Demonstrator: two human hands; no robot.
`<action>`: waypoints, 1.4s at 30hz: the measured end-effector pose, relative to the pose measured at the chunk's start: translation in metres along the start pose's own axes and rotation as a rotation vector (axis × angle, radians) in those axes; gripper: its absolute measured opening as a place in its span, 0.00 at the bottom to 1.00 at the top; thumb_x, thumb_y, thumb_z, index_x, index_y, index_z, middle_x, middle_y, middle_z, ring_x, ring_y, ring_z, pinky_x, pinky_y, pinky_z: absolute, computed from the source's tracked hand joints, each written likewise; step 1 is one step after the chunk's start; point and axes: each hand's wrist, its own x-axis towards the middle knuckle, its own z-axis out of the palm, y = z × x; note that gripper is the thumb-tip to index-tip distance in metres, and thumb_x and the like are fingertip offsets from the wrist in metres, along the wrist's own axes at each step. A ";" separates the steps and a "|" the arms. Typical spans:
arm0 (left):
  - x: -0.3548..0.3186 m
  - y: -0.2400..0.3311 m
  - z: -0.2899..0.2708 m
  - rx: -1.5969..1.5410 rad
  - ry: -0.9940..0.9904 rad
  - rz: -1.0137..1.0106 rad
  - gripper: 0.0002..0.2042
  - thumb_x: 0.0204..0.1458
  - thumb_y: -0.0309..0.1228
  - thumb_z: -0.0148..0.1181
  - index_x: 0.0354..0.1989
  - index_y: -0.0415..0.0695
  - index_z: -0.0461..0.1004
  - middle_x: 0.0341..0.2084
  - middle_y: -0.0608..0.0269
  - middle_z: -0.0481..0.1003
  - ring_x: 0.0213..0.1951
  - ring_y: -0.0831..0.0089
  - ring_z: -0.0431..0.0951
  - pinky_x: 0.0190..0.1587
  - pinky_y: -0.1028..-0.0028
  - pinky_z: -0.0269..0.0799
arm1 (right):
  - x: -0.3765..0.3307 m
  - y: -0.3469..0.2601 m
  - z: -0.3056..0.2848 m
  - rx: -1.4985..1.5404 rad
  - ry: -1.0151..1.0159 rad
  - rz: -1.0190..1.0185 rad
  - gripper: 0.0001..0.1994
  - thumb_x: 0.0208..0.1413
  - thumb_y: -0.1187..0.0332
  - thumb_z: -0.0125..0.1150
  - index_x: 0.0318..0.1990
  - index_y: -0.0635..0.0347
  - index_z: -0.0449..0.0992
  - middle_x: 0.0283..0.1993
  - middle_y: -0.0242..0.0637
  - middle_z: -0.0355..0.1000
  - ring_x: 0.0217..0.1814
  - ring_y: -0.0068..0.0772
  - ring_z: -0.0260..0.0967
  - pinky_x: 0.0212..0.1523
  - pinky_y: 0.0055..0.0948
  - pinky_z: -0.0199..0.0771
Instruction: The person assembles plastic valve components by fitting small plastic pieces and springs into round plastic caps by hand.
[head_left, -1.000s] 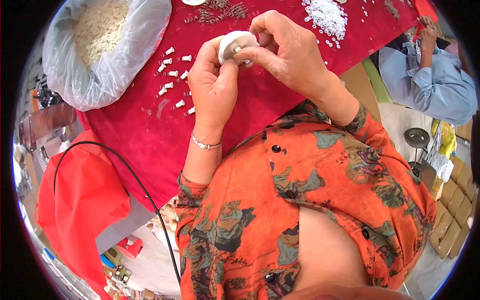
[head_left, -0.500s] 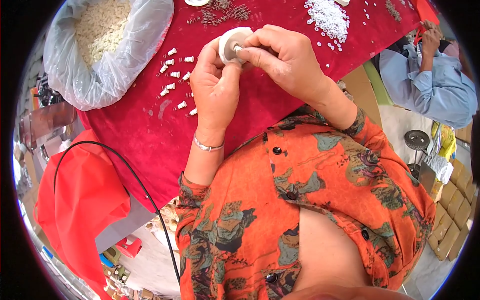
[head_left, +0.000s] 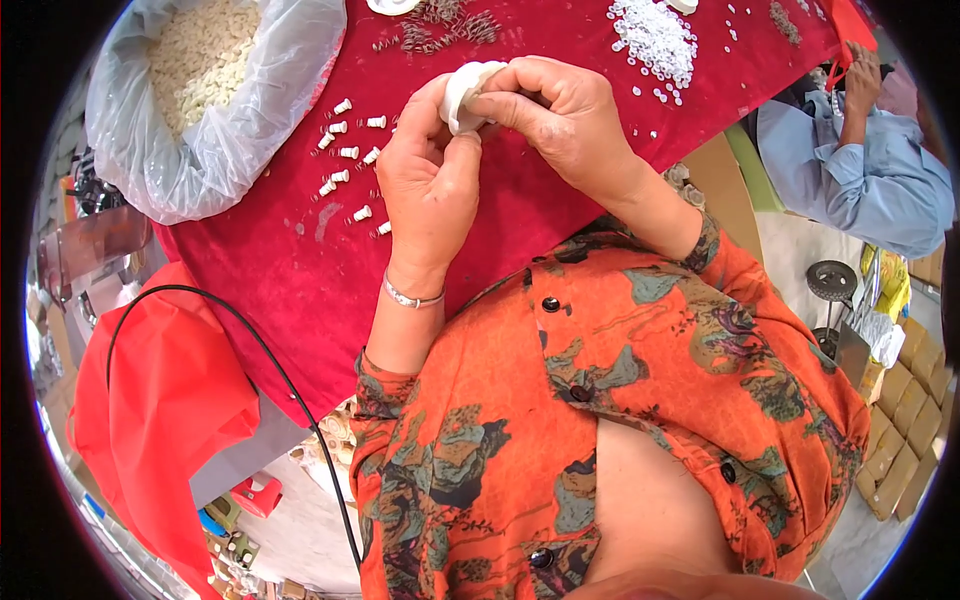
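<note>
A round white plastic cap (head_left: 462, 95) is held up between my hands over the red cloth. My left hand (head_left: 430, 185) grips its left side and lower edge with thumb and fingers. My right hand (head_left: 565, 115) is closed, its thumb and forefinger pinching at the cap's right side; those fingers hide the cap's inside and any small part there. Left of my left hand lie several small white plugs (head_left: 349, 152) with thin springs on them.
A clear plastic bag (head_left: 235, 165) of cream-coloured small pieces stands at the left. Loose springs (head_left: 440, 25) and a heap of small white rings (head_left: 660, 42) lie farther back on the red cloth (head_left: 290, 260). A black cable (head_left: 270, 355) arches at the left. Another person in a blue sleeve (head_left: 850, 185) sits at the right.
The cap has tilted, so its hollow inside and the small white piece in it no longer show. My right thumb and fingers have shifted slightly along its edge.
</note>
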 end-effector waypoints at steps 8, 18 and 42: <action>-0.003 0.004 0.005 -0.070 -0.008 -0.026 0.19 0.51 0.11 0.44 0.52 0.34 0.68 0.42 0.61 0.75 0.44 0.76 0.75 0.48 0.76 0.75 | 0.001 0.003 -0.014 -0.495 0.072 -0.199 0.17 0.45 0.57 0.71 0.25 0.58 0.70 0.21 0.36 0.67 0.21 0.33 0.67 0.22 0.30 0.66; 0.004 -0.003 -0.017 -0.252 -0.126 -0.188 0.16 0.64 0.34 0.46 0.51 0.35 0.70 0.39 0.61 0.75 0.41 0.76 0.76 0.46 0.76 0.75 | 0.006 0.001 -0.020 -0.487 -0.050 -0.437 0.11 0.47 0.66 0.67 0.37 0.58 0.75 0.30 0.36 0.69 0.30 0.37 0.70 0.30 0.32 0.71; 0.007 0.012 -0.025 -0.645 0.024 -0.450 0.19 0.47 0.14 0.51 0.50 0.36 0.68 0.37 0.56 0.75 0.38 0.67 0.78 0.39 0.71 0.78 | 0.012 0.000 -0.031 -0.706 -0.111 -0.846 0.16 0.45 0.71 0.63 0.45 0.52 0.76 0.37 0.31 0.71 0.37 0.35 0.71 0.35 0.32 0.72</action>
